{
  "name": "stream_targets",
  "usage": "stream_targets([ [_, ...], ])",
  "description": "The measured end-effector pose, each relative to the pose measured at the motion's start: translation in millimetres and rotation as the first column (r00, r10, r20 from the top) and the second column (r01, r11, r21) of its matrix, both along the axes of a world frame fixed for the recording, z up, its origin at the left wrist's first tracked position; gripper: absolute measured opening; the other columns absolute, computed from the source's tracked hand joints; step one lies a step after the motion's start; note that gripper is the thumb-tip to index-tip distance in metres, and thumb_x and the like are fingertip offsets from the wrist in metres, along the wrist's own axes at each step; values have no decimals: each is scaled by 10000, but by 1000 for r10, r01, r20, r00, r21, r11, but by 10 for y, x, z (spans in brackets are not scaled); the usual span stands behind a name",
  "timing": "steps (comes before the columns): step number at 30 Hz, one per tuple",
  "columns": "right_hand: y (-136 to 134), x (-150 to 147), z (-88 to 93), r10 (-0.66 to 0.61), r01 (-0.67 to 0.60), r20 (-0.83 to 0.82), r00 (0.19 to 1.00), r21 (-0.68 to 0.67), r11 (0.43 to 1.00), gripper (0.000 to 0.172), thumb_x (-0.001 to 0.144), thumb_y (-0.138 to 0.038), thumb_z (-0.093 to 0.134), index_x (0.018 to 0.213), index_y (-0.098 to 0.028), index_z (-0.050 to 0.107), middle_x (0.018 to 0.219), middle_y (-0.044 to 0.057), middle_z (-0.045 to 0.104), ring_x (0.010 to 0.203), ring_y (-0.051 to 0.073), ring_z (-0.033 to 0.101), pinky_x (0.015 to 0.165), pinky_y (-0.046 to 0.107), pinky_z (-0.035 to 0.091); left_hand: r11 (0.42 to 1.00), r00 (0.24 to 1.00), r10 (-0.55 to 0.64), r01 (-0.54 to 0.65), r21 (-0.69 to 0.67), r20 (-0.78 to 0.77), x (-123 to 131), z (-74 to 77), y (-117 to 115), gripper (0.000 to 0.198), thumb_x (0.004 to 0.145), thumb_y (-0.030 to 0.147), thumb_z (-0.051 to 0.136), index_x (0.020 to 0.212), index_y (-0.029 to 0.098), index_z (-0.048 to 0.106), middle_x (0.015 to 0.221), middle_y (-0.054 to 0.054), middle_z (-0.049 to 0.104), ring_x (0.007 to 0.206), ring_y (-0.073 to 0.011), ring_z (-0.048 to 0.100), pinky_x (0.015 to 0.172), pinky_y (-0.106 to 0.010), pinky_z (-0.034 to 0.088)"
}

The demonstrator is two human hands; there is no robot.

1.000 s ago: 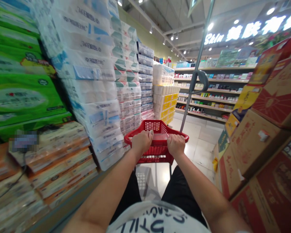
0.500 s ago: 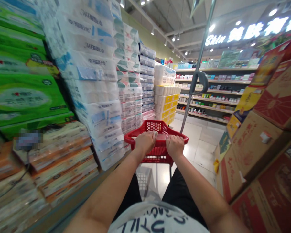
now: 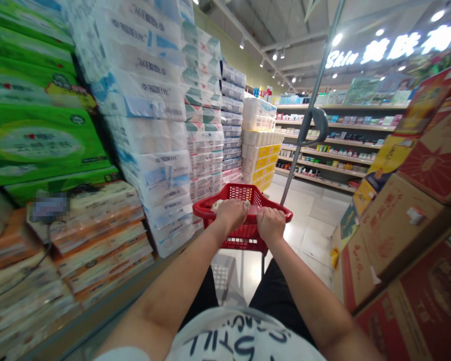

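My left hand and my right hand both grip the handle of a red plastic shopping cart, with the fingers curled over it. The red mesh basket of the cart stands ahead of my hands. A pale item lies inside it by the left rim, partly hidden behind my left hand, and I cannot tell what it is. Below the handle, a thin grey pole with a curved hook rises from the cart's far right side.
Tall stacks of wrapped tissue and toilet-roll packs line the left side, with green packs beyond them. Printed cardboard cartons stand to the right. Store shelves lie ahead across a tiled floor.
The view has swung slightly, shifting the scene to the right. My left hand sits closer to my right on the handle, and the pale item in the basket now shows.
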State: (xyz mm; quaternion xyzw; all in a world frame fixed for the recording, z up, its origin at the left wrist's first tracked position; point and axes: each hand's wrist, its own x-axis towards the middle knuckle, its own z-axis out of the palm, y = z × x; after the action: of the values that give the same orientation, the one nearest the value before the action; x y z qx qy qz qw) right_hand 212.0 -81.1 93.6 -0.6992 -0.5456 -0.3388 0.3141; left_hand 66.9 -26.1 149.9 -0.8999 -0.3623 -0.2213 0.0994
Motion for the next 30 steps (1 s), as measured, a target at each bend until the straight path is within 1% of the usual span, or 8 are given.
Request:
stream_targets([
  [6,-20,-30,-1,18,-18,7,1000,18,1000,300,949,-233,409,728,-180,605,719,45,660,700,189,529,749,343,264,982,983,-143,127,142,112,-29,-109,-46,336,936,255,397,1200,214,601,1194,-65,665,1137,-221,566,1024,-377,388],
  [14,-23,-82,14,-8,8,9,1000,-11,1000,337,966,-241,376,738,-177,617,730,47,662,725,195,541,770,343,271,996,974,-81,74,-42,-212,82,132,120,256,922,274,437,926,185,677,880,-95,730,825,-237,680,752,-340,493],
  [17,-12,-102,1,-16,16,8,1000,-1,1000,350,974,-247,368,744,-176,622,733,48,664,719,193,543,771,345,273,994,993,-92,96,52,-75,52,45,85,299,944,281,393,956,190,678,934,-91,727,898,-239,667,823,-367,491],
  [20,-2,-100,-12,-19,19,22,1000,12,1000,361,981,-255,362,747,-175,625,731,48,665,719,196,546,767,351,272,956,971,-233,218,198,57,-16,-122,16,316,925,253,425,1157,180,628,1132,-91,693,1062,-229,617,959,-385,453],
  [22,3,-98,-11,-18,17,29,999,12,1000,366,983,-263,361,742,-176,622,729,51,664,721,199,548,765,352,272,938,952,-289,262,225,97,-25,-176,-15,337,911,238,449,1203,181,606,1197,-86,671,1104,-216,600,997,-375,435],
  [24,8,-105,-3,-15,15,23,1000,3,1000,371,984,-268,359,736,-177,618,727,53,662,720,199,547,763,352,271,957,963,-245,221,186,114,20,-153,-28,298,926,238,418,1104,179,650,1091,-88,707,1022,-211,638,946,-365,461],
  [27,14,-130,15,-5,5,3,1000,-24,1000,374,987,-253,348,736,-178,615,731,57,664,717,196,545,759,350,269,993,994,-74,67,94,74,137,-72,-29,346,949,250,357,876,161,684,831,-102,719,815,-232,677,793,-374,493],
  [30,13,-150,15,10,-10,-1,1000,-28,1000,356,982,-231,353,746,-177,614,737,59,664,725,197,544,767,350,269,991,995,-17,3,130,101,174,-129,-23,370,952,264,342,882,140,684,828,-130,712,807,-255,672,775,-406,491],
])
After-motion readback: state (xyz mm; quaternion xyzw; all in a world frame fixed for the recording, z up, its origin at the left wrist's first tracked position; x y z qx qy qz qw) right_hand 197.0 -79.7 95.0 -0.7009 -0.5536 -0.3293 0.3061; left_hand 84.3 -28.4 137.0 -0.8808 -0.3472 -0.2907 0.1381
